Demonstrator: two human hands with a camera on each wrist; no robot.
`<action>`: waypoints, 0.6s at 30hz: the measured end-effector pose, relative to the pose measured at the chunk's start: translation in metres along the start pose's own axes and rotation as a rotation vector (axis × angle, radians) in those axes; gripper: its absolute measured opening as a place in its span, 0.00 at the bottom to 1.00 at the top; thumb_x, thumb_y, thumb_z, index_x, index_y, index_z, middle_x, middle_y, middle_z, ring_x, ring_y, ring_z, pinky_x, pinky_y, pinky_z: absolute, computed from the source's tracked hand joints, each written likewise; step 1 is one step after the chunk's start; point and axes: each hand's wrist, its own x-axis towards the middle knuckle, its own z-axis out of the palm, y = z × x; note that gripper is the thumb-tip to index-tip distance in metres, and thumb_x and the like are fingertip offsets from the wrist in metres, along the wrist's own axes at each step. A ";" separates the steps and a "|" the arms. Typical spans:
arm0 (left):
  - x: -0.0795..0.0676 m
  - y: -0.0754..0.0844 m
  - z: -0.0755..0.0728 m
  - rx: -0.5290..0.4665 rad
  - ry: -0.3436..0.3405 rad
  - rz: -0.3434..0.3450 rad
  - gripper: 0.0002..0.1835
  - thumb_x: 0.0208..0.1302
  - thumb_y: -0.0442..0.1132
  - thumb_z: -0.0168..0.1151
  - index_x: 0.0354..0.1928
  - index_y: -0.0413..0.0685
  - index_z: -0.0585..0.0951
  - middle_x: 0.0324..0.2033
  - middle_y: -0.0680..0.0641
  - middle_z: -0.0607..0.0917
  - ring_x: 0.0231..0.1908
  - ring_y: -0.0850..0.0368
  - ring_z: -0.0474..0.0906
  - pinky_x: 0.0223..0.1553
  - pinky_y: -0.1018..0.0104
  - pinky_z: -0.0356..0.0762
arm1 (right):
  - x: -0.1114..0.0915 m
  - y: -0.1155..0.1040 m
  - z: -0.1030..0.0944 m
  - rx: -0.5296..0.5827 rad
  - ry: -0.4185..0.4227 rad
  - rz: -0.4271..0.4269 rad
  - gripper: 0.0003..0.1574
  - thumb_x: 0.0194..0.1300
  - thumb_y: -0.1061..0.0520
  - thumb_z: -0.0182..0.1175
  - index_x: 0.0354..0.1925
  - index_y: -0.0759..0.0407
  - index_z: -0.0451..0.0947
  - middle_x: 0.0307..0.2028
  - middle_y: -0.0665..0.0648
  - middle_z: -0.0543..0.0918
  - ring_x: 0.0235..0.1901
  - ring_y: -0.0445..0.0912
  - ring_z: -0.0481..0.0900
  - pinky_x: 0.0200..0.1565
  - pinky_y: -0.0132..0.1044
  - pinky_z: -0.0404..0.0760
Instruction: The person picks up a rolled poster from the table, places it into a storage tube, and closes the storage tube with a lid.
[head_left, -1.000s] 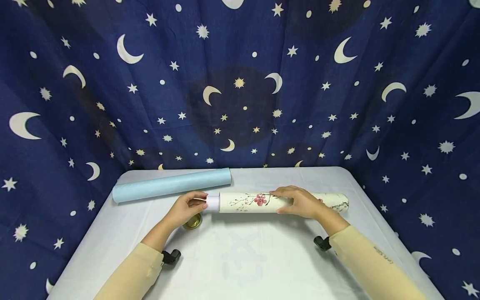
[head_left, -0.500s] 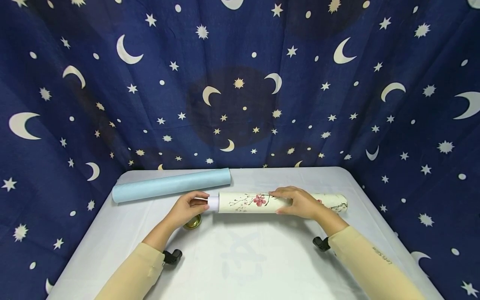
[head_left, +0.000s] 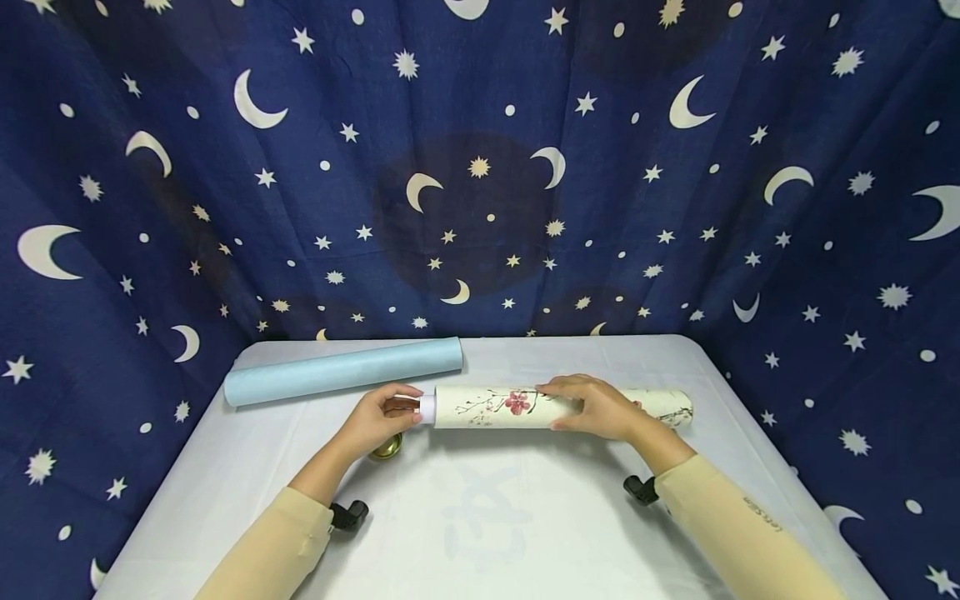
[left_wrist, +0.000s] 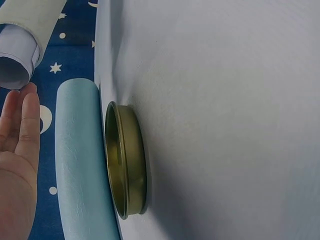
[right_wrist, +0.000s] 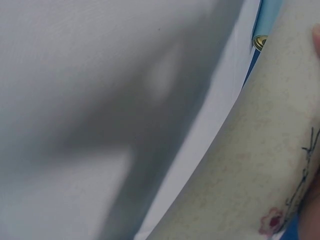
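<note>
My right hand [head_left: 596, 407] grips a cream paper roll [head_left: 480, 408] with a red blossom print, fingers over the top and thumb on the near side. The roll lies lengthwise across the view, raised over the table. Out of its left end sticks a short length of white paper roll [head_left: 427, 409]. Fingertips of my left hand [head_left: 378, 418] are right at the white roll's rim; in the left wrist view the fingers [left_wrist: 29, 120] look fairly straight. The right wrist view shows mostly the patterned roll [right_wrist: 250, 150] and a little of the right hand.
A light blue roll [head_left: 341, 371] lies slantwise at the back left of the white table [head_left: 480, 517]. Beside the left hand is a shallow round gold tin [head_left: 387, 447]. A dark blue curtain [head_left: 480, 108] with moons and stars surrounds the table.
The white roll sticks out less from the cream roll's left end. My left hand has moved slightly right; the cream roll and right hand have shifted slightly left.
</note>
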 end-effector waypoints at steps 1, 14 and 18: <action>0.000 0.000 0.001 -0.003 -0.001 0.001 0.20 0.61 0.33 0.72 0.55 0.39 0.81 0.52 0.35 0.83 0.55 0.38 0.79 0.48 0.62 0.82 | 0.000 0.000 0.000 -0.001 -0.001 0.001 0.41 0.55 0.40 0.75 0.66 0.40 0.77 0.63 0.55 0.78 0.64 0.56 0.73 0.63 0.58 0.70; 0.004 0.000 0.007 0.003 -0.011 0.021 0.20 0.61 0.34 0.72 0.54 0.39 0.81 0.53 0.37 0.82 0.55 0.40 0.80 0.48 0.63 0.82 | 0.001 -0.001 0.001 -0.007 0.006 -0.009 0.41 0.54 0.41 0.76 0.66 0.41 0.77 0.63 0.55 0.78 0.64 0.56 0.73 0.63 0.57 0.70; 0.005 0.002 0.008 0.023 -0.012 0.043 0.20 0.60 0.34 0.72 0.54 0.39 0.81 0.53 0.37 0.82 0.55 0.38 0.80 0.48 0.64 0.82 | 0.002 -0.002 0.001 -0.019 0.002 -0.009 0.41 0.54 0.39 0.75 0.66 0.40 0.76 0.63 0.53 0.78 0.64 0.56 0.73 0.63 0.57 0.70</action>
